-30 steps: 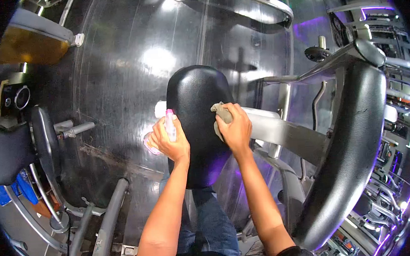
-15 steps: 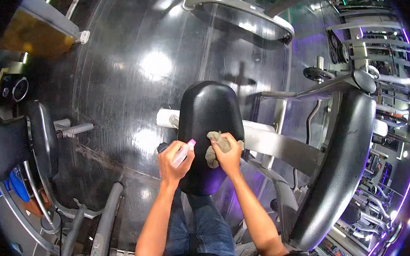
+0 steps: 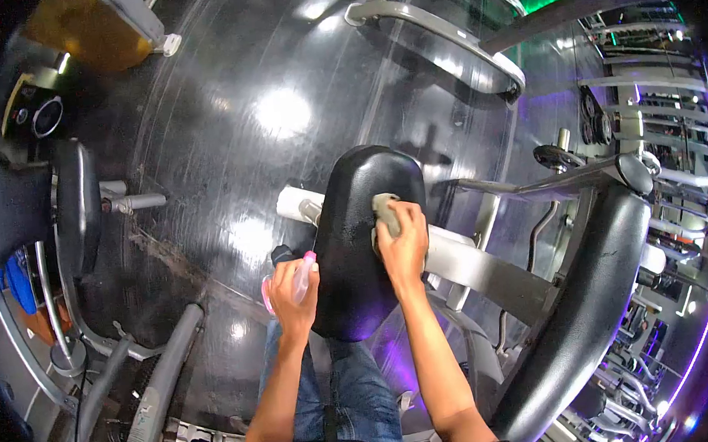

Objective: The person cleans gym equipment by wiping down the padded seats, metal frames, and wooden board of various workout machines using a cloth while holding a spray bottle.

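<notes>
A black padded seat [image 3: 356,254] sits in front of me on a grey metal frame. My right hand [image 3: 403,238] is closed on a greyish-beige cloth [image 3: 386,212], pressed against the upper right part of the seat. At the seat's left edge, my left hand [image 3: 295,292] grips a clear spray bottle [image 3: 301,279] with a pink top. That hand hides part of the bottle.
A long black backrest pad [image 3: 582,312] rises at the right, joined by a grey beam [image 3: 484,265]. Another machine's dark pad [image 3: 79,207] stands at the left. A curved metal base [image 3: 448,38] lies on the floor ahead.
My right hand and the cloth have moved up the seat from its lower middle. My left hand with the bottle has shifted slightly down and left, off the seat's surface. The view has shifted too.
</notes>
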Demonstrator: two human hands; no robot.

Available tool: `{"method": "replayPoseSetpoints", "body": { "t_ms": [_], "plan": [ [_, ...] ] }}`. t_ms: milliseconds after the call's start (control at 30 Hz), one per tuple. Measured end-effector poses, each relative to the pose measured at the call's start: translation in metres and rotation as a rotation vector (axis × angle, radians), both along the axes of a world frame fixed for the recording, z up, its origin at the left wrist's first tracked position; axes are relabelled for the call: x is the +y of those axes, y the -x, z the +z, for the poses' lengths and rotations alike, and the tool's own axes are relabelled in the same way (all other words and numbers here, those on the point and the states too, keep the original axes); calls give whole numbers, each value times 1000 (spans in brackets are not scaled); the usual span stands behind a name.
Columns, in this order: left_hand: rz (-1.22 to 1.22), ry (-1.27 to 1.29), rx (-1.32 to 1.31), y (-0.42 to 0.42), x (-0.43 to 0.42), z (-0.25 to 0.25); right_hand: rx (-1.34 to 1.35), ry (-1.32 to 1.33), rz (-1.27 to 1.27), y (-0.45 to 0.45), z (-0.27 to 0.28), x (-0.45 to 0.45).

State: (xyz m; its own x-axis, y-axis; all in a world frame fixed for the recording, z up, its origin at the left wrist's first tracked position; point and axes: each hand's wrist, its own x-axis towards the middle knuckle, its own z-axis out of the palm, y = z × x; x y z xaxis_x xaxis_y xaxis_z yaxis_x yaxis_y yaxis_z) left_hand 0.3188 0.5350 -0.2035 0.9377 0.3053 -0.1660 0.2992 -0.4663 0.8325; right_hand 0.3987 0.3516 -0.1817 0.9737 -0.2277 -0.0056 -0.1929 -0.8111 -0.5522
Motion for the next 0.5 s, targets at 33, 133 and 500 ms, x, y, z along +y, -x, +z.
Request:
{"method": "replayPoseSetpoints", "body": {
  "t_ms": [33,133,500],
  "plan": [
    [15,-1,0,9,-2,-6,12,59,109,-2,3,5],
    [238,101,27,29,-16,-26,83,94,449,10,12,13],
    [437,-228,111,28,-46,-39,73,201,581,-55,15,-21]
  ]
}}
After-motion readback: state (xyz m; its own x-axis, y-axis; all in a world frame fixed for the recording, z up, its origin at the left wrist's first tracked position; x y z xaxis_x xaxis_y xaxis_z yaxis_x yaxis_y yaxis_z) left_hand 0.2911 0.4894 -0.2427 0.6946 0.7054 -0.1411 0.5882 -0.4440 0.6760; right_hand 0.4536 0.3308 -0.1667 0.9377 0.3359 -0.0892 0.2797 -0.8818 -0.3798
